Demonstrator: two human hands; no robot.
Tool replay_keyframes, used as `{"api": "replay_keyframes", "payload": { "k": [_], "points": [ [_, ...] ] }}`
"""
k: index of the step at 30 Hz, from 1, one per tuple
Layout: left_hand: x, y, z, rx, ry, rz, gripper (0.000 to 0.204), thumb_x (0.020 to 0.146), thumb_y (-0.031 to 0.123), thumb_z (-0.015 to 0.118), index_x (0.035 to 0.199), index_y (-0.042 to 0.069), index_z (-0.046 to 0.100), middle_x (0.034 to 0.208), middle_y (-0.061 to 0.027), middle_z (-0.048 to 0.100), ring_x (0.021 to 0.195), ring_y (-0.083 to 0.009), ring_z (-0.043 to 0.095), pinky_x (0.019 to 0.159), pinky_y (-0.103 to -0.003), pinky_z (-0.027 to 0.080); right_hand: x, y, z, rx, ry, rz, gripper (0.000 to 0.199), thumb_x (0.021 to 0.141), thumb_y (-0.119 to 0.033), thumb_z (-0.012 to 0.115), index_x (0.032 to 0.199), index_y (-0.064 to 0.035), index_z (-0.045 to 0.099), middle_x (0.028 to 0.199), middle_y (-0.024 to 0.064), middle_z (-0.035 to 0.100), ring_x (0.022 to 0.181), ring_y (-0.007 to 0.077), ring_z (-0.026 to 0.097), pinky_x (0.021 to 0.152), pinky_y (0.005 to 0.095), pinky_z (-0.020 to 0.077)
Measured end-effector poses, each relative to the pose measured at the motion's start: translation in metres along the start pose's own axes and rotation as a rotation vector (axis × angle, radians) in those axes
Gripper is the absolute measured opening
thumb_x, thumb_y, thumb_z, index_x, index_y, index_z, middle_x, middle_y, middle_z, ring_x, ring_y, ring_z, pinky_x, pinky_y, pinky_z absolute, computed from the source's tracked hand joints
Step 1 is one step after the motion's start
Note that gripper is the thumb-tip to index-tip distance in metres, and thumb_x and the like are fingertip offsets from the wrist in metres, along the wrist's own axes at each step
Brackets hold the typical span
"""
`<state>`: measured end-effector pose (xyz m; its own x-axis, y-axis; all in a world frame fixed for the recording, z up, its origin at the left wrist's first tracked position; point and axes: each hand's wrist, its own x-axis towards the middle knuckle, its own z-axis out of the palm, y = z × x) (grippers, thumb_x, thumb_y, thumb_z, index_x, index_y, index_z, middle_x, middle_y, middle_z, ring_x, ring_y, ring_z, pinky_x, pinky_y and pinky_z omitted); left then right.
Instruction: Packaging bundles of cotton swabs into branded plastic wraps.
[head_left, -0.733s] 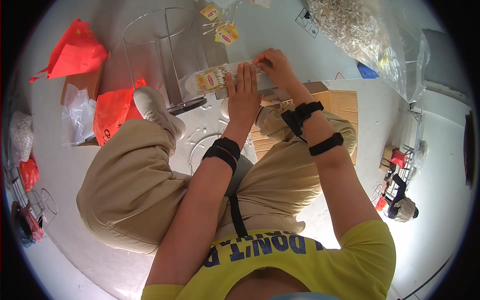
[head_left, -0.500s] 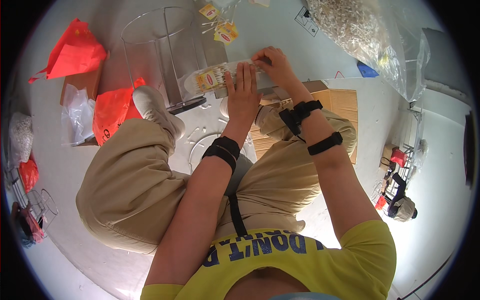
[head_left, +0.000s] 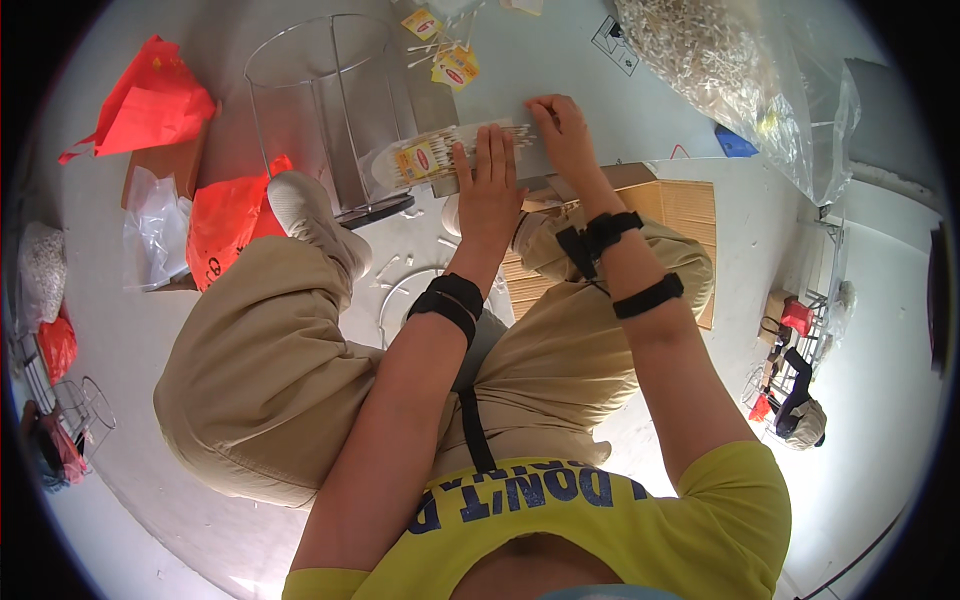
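A clear plastic bag of cotton swabs (head_left: pixel 440 150) with a yellow and red label lies at the near edge of the grey table. My left hand (head_left: pixel 487 190) rests flat on it, fingers stretched out and slightly apart. Swab tips (head_left: pixel 524 135) show at the bag's right end, beyond those fingers. Just right of that end is my right hand (head_left: pixel 568 140), apart from the bag. Its fingers bend in toward the thumb, and nothing shows between them.
Loose swabs and yellow label cards (head_left: pixel 456 67) lie farther back. A large clear bag of swabs (head_left: pixel 700 60) occupies the back right. An open cardboard box (head_left: pixel 685 225) stands below the table edge. Left are a wire-frame stool (head_left: pixel 325 75) and red bags (head_left: pixel 160 100).
My right hand has drawn away from the bag's right end, a little to the right. More swab tips show there now. My left hand stays pressed on the bag.
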<state>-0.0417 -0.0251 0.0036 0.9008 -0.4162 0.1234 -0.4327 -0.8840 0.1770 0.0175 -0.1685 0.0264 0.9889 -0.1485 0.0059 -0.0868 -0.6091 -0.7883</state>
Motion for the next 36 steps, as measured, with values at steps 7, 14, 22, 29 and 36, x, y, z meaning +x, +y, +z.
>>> {"api": "replay_keyframes", "payload": {
  "k": [7,14,22,29,36],
  "points": [
    [0.004,0.001,0.000,0.049,-0.010,-0.002,0.089,0.077,0.047,0.066,0.146,0.004,0.030,0.150,-0.0153,0.028,0.142,-0.0314,0.020,0.116,-0.056,0.011,-0.040,0.003,0.026,-0.287,0.352,-0.315,0.025,0.083,-0.006,0.063,0.108,-0.0080,0.064,0.111,0.0104,0.062,0.104,0.0326,0.054,0.089,0.0411,0.0435],
    [0.001,-0.001,0.000,0.046,-0.007,-0.009,0.092,0.075,0.046,0.069,0.146,0.003,0.030,0.152,-0.0153,0.026,0.141,-0.0298,0.024,0.115,-0.055,0.011,-0.032,0.003,0.019,-0.180,0.360,-0.222,0.028,0.080,-0.006,0.066,0.108,-0.0095,0.064,0.105,0.0097,0.062,0.099,0.0309,0.054,0.088,0.0405,0.0436],
    [0.000,0.000,-0.003,0.062,-0.024,-0.009,0.093,0.076,0.046,0.069,0.146,0.001,0.027,0.152,-0.0157,0.026,0.142,-0.0291,0.021,0.115,-0.056,0.010,0.002,0.012,-0.002,-0.167,0.030,0.061,0.027,0.076,-0.024,0.075,0.094,-0.0079,0.064,0.089,0.0071,0.063,0.090,0.0257,0.055,0.081,0.0366,0.0461],
    [0.001,0.000,-0.002,0.040,-0.011,-0.006,0.092,0.077,0.045,0.068,0.146,0.000,0.027,0.153,-0.0160,0.025,0.143,-0.0288,0.020,0.115,-0.057,0.009,0.009,0.013,-0.003,-0.218,-0.001,0.107,0.030,0.075,-0.027,0.076,0.094,-0.0073,0.064,0.087,0.0073,0.064,0.090,0.0256,0.055,0.080,0.0376,0.0471],
    [0.000,-0.001,-0.003,0.046,-0.036,-0.005,0.091,0.078,0.045,0.067,0.147,0.000,0.026,0.153,-0.0162,0.024,0.143,-0.0290,0.019,0.114,-0.058,0.009,0.011,0.010,-0.011,-0.108,-0.099,0.150,0.036,0.072,-0.029,0.079,0.095,-0.0067,0.063,0.086,0.0075,0.062,0.090,0.0244,0.056,0.079,0.0363,0.0480]
  ]
}}
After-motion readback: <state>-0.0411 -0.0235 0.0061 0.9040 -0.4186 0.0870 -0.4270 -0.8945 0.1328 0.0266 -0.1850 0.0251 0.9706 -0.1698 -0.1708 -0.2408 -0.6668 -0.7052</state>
